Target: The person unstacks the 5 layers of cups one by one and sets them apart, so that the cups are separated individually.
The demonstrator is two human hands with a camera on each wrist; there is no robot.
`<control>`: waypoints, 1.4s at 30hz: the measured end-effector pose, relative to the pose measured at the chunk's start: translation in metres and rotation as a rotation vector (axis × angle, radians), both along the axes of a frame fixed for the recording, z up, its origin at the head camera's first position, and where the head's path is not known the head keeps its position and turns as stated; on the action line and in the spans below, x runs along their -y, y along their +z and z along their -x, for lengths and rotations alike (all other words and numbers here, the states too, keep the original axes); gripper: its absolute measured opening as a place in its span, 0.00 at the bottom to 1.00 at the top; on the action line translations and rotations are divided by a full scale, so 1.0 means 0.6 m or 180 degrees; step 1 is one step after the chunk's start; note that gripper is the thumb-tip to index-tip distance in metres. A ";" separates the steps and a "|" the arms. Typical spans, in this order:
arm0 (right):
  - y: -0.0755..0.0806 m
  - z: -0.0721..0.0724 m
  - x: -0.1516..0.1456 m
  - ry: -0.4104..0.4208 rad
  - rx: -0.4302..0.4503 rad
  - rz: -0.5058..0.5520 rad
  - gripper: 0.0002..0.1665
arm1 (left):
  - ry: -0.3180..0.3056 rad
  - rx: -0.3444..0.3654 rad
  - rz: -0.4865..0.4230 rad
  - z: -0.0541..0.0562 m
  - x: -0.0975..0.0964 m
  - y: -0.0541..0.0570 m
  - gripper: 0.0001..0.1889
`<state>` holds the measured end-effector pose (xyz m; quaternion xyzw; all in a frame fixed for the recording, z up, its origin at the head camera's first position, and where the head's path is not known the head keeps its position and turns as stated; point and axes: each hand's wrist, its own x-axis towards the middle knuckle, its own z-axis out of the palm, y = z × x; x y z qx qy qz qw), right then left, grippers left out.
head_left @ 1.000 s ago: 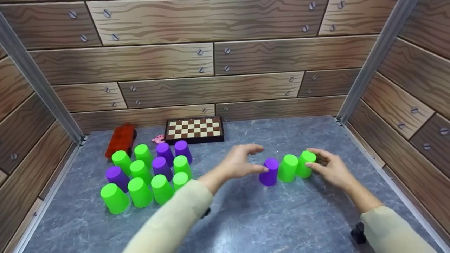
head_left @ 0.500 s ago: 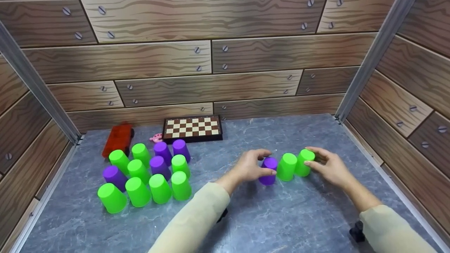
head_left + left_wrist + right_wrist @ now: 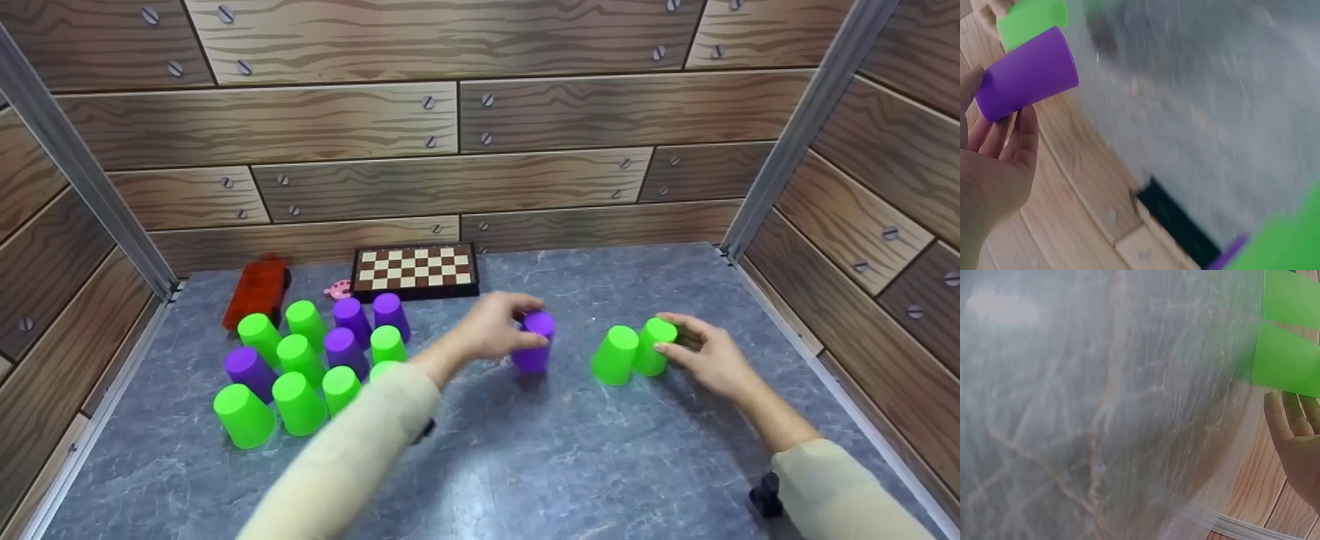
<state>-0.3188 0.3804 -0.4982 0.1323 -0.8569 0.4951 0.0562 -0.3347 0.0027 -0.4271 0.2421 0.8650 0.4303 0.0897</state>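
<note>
My left hand [image 3: 491, 326] grips an upside-down purple cup [image 3: 534, 360] between thumb and fingers, right of the cup group. In the left wrist view the hand [image 3: 1002, 174] has its thumb and fingertips around the narrow end of this purple cup [image 3: 1030, 73]. On the right, my right hand [image 3: 706, 356] pinches a green cup [image 3: 651, 356] near its top, thumb in front and fingers behind. A second green cup [image 3: 615, 356] stands close beside it on the left. The right wrist view shows the fingers [image 3: 1278, 419] against the held green cup [image 3: 1283, 360].
Several upside-down green cups [image 3: 246, 418] and purple cups [image 3: 247, 371] stand grouped on the left of the grey tabletop [image 3: 540, 465]. Behind them lie a red toy vehicle [image 3: 259, 292], a small pink object [image 3: 339, 289] and a checkered board [image 3: 416, 271]. Wood-patterned walls [image 3: 360, 120] enclose the table.
The left hand reached the purple cup, took hold of it and carried it left and slightly back, away from the two green cups. The right hand has stayed at its green cup.
</note>
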 end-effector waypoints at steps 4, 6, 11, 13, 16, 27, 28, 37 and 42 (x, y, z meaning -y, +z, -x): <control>0.002 -0.001 -0.006 -0.0007 0.0012 -0.0054 0.32 | -0.0017 -0.0097 0.0092 0.012 0.049 0.032 0.32; 0.002 -0.002 -0.008 -0.0014 0.0018 -0.0079 0.33 | 0.0005 -0.0147 0.0139 0.018 0.072 0.046 0.32; 0.001 -0.003 -0.009 -0.0061 0.0034 -0.0150 0.32 | 0.0066 -0.0274 0.0251 0.036 0.125 0.064 0.29; 0.001 -0.004 -0.009 -0.0082 0.0048 -0.0167 0.32 | 0.0077 -0.0317 0.0312 0.044 0.144 0.065 0.28; -0.001 -0.004 -0.008 -0.0090 0.0043 -0.0150 0.32 | 0.0119 -0.0301 0.0354 0.054 0.167 0.062 0.27; -0.005 -0.004 -0.004 -0.0073 0.0068 -0.0073 0.32 | 0.0157 -0.0165 0.0578 0.077 0.213 0.035 0.24; -0.005 -0.004 -0.004 -0.0073 0.0065 -0.0069 0.32 | 0.0174 -0.0147 0.0589 0.078 0.216 0.033 0.24; -0.005 0.001 -0.002 -0.0023 0.0019 -0.0012 0.32 | 0.0233 -0.0148 0.0648 0.088 0.230 0.023 0.26; -0.003 0.002 -0.002 -0.0044 0.0035 -0.0032 0.32 | 0.0230 -0.0108 0.0636 0.091 0.232 0.021 0.26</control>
